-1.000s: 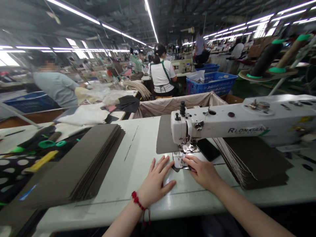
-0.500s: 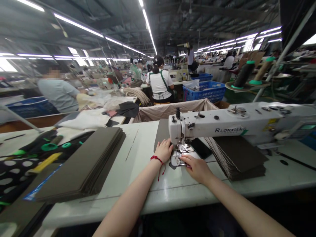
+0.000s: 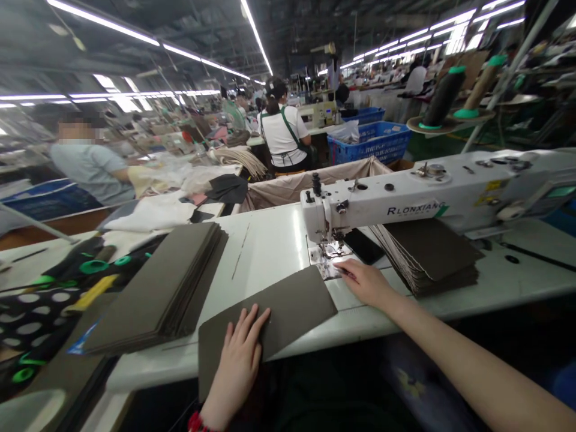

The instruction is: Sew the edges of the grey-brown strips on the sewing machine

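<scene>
My left hand lies flat with fingers spread on a dark grey rectangular panel, which rests at the near edge of the white table and hangs partly over it. My right hand rests on the table just in front of the needle plate of the white sewing machine. Its fingers are pinched on a small pink-handled tool. The panel's far corner lies close to the needle plate.
A tall stack of grey panels sits at the left, another fanned stack under the machine arm at the right. Thread cones stand behind. A fabric-lined bin is beyond the table. Other people work at benches farther back.
The grey panel has come from behind the presser foot to the near table edge. My left hand went with it, pulling back toward me. My right hand stayed by the needle plate.
</scene>
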A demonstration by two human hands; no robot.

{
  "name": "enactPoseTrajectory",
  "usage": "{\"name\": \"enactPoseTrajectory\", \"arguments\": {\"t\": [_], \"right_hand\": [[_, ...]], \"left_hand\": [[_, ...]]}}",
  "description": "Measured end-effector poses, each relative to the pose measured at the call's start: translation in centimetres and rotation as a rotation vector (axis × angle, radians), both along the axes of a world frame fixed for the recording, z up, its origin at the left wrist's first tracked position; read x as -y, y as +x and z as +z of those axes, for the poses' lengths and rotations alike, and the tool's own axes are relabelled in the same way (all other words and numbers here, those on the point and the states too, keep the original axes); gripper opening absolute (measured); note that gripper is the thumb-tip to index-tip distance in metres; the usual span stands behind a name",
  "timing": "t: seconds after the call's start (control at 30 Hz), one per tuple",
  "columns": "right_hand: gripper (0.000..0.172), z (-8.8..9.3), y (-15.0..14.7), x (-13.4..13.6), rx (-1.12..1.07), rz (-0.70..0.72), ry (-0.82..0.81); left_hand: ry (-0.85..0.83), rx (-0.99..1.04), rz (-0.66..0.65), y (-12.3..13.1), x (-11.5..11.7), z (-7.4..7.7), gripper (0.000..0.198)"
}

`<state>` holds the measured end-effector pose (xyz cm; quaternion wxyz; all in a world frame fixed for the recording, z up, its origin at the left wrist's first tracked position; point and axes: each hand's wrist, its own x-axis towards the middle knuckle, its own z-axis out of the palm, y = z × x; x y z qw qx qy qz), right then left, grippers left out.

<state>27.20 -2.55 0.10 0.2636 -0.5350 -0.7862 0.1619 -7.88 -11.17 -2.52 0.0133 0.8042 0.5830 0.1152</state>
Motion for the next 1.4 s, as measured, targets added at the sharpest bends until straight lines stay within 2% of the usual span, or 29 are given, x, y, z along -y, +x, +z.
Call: {"name": "enactPoseTrajectory", "arguments": {"t": [0.07,0.2,0.3,0.4,0.5,0.6,0.67,0.8,0.93,1.1,1.17,1.23,1.3,1.33,1.4], "right_hand": [[0.029,0.3,0.8,1.8,-0.060,-0.076,-0.021],[0.029,0.0,2.9,7.5,-0.202,-0.240,-0.145],[0.026,-1.2,4.2,12.1,-0.209,-0.316,-0.245],[0.021,-2.7,4.6,15.2,-0.233,-0.342,-0.306],[0.018,-3.5,4.1,16.4,-0.240,-0.340,-0.344],[0.015,-3.4,3.3,16.3,-0.220,-0.311,-0.343],[0.013,-3.1,2.8,16.0,-0.188,-0.286,-0.340],[0.013,-2.8,2.2,15.7,-0.139,-0.244,-0.328],[0.013,-3.3,1.6,15.3,-0.149,-0.215,-0.344],[0.024,-3.7,1.3,14.9,-0.124,-0.247,-0.370],[0.026,-3.6,1.5,14.9,-0.132,-0.263,-0.372],[0.025,-3.3,1.8,14.8,-0.143,-0.292,-0.344],[0.021,-2.9,2.1,14.5,-0.138,-0.317,-0.294],[0.020,-2.7,2.2,14.3,-0.134,-0.312,-0.266],[0.030,-2.4,2.3,13.5,-0.114,-0.249,-0.216]], "left_hand": [[-0.027,0.011,-0.069,0.4,0.2,0.3,0.066],[-0.079,-0.001,-0.181,2.8,-1.4,1.3,0.063],[-0.079,0.026,-0.218,5.5,-2.2,1.8,0.053],[-0.062,0.099,-0.266,9.4,-1.7,2.0,0.043],[-0.068,0.150,-0.358,14.0,-0.4,1.6,0.055],[-0.048,0.175,-0.434,17.4,0.5,0.9,0.032],[-0.034,0.200,-0.468,18.5,0.7,0.5,0.021],[-0.008,0.330,-0.417,18.4,0.9,0.5,0.012],[-0.053,0.426,-0.373,18.1,1.3,0.7,0.008],[-0.110,0.480,-0.379,18.1,1.6,0.9,0.010],[-0.137,0.490,-0.429,17.4,1.5,1.2,0.010],[-0.144,0.478,-0.527,16.0,1.4,1.8,0.006],[-0.117,0.425,-0.598,13.6,1.2,2.3,0.014],[-0.094,0.379,-0.588,12.1,1.0,2.4,0.023],[-0.047,0.243,-0.479,8.6,0.4,2.4,0.047]]}}
